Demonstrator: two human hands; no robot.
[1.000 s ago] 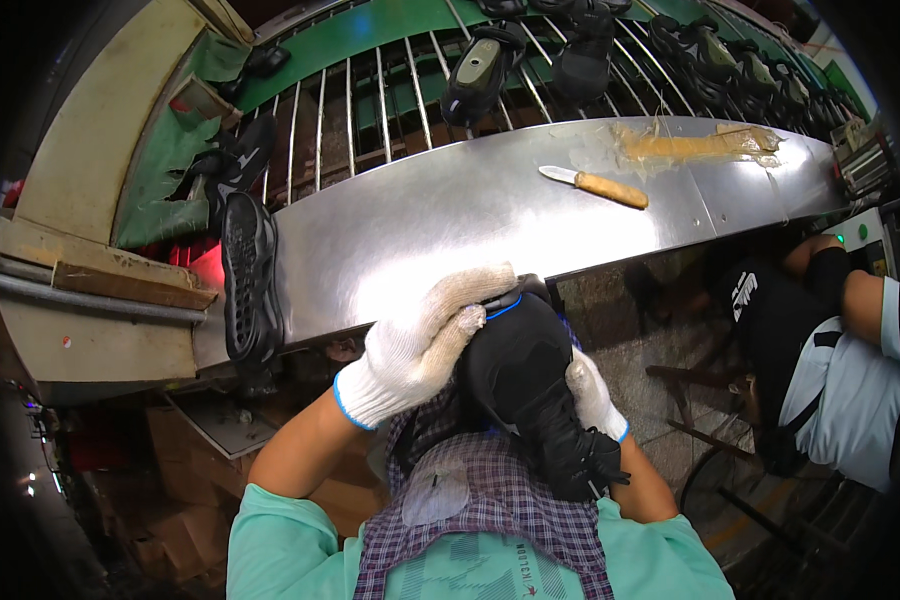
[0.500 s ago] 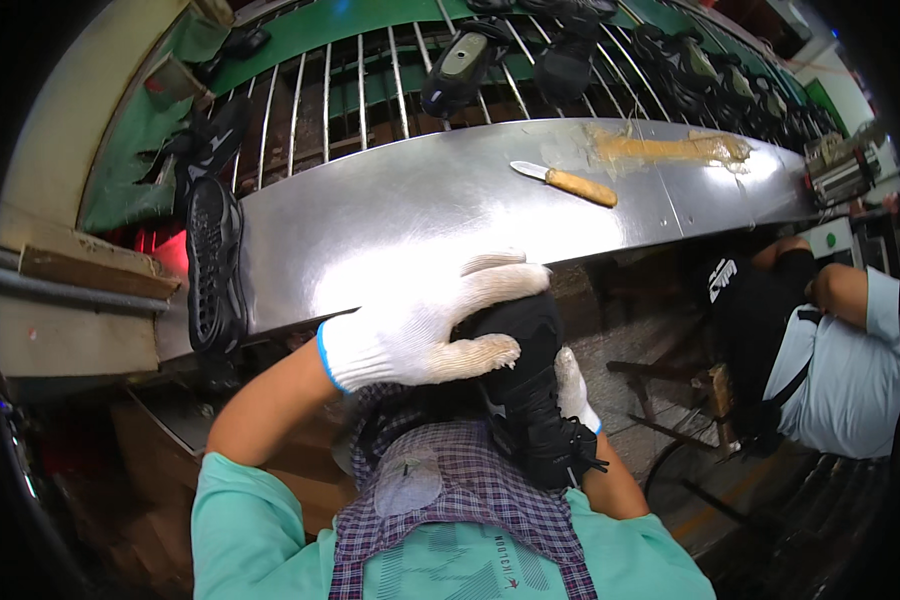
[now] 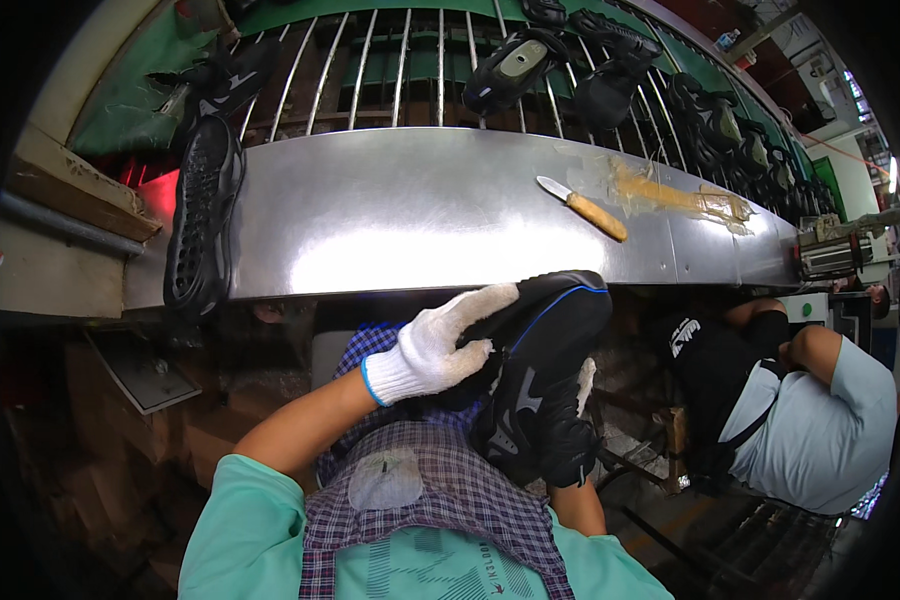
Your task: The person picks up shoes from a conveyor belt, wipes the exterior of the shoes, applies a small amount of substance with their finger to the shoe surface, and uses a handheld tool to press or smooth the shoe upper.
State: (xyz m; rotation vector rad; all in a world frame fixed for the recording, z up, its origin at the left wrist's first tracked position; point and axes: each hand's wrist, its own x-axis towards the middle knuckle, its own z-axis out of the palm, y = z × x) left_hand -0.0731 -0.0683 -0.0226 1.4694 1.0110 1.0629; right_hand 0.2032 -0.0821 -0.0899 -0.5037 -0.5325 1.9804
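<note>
A black athletic shoe (image 3: 550, 350) is held in front of my apron, just off the near edge of the metal bench. It is tipped so that a side with grey panels and a thin blue line shows. My left hand (image 3: 435, 345), in a white knitted glove, grips its left side, the thumb and fingers spread around it. On the shoe's right side my right hand (image 3: 585, 385), gloved too, supports it; most of that hand is hidden behind the shoe. A knife (image 3: 592, 213) with a wooden handle lies on the bench beyond.
A black shoe sole (image 3: 205, 215) lies at the left end of the metal bench (image 3: 390, 200). Dried yellowish glue (image 3: 670, 195) marks its right part. Behind runs a rack of metal rollers (image 3: 402, 70) carrying several black shoes. A seated person (image 3: 810, 410) is close by on the right.
The shoe has turned in my hands, from its top showing to its blue-lined side showing. My left hand has shifted down and off the bench edge, still gripping it.
</note>
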